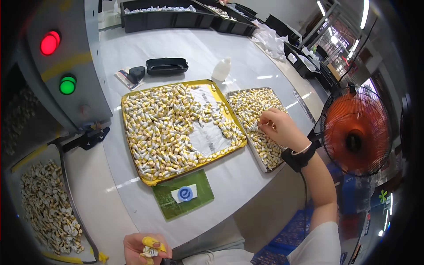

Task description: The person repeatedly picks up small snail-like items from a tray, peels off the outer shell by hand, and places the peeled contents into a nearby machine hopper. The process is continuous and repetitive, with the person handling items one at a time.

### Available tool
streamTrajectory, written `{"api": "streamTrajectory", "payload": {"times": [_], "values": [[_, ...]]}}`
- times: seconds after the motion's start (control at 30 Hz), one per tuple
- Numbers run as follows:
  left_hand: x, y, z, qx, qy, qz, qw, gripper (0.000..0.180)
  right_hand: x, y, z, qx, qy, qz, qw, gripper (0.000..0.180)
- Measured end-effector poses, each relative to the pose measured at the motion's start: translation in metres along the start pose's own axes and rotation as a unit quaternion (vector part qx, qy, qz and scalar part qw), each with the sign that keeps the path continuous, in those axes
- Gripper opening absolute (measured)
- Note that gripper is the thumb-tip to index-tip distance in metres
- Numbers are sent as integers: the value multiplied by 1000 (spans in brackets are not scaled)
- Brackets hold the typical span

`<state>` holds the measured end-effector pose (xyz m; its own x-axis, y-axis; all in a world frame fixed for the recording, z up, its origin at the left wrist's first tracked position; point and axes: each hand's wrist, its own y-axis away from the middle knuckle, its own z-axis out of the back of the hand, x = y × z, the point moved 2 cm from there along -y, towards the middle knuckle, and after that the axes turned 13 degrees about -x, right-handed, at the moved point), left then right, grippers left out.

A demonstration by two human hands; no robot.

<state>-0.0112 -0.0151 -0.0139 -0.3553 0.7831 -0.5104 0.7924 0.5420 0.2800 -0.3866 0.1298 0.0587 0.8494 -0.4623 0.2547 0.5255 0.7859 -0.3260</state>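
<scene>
My left hand (pixel 148 249) is low in the head view, near the table's front edge. Yellow coverings show on its fingertips, which close on a small whitish piece (pixel 150 252) with dark marks. Further right, my right hand (pixel 278 126), with a black band at the wrist, reaches over the narrower tray (pixel 265 167). Its fingers are bent together just above the small yellow-and-white pieces (pixel 251 104) heaped there; what they pinch is too small to make out. Beside it lies a larger yellow-rimmed tray (pixel 142 177) of similar pieces, with part of its white lining bare.
A green plate (pixel 204 189) with a blue roll lies before the large tray. Behind stand a black dish (pixel 167 66) and a white bottle (pixel 221 69). A grey machine (pixel 66 26) with lit buttons is at left, above another filled tray (pixel 48 207). An orange fan (pixel 353 137) stands right.
</scene>
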Motion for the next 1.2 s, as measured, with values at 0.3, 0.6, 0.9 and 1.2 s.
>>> {"api": "streamTrajectory", "payload": {"times": [0.3,0.6,0.9,1.2], "values": [[-1,-1,-2,-6,13,3,1000,37,62,10,20,-65,-64,-24,996,6],[0,0,-2,1,-15,-80,997,36,144,31,-19,78,-207,217,951,18],[1,4,-3,-13,-42,-112,993,36,161,29,-43,86,-122,360,921,21],[10,7,-1,-47,-38,-155,986,37,170,40,-42,57,-137,324,934,18]]}}
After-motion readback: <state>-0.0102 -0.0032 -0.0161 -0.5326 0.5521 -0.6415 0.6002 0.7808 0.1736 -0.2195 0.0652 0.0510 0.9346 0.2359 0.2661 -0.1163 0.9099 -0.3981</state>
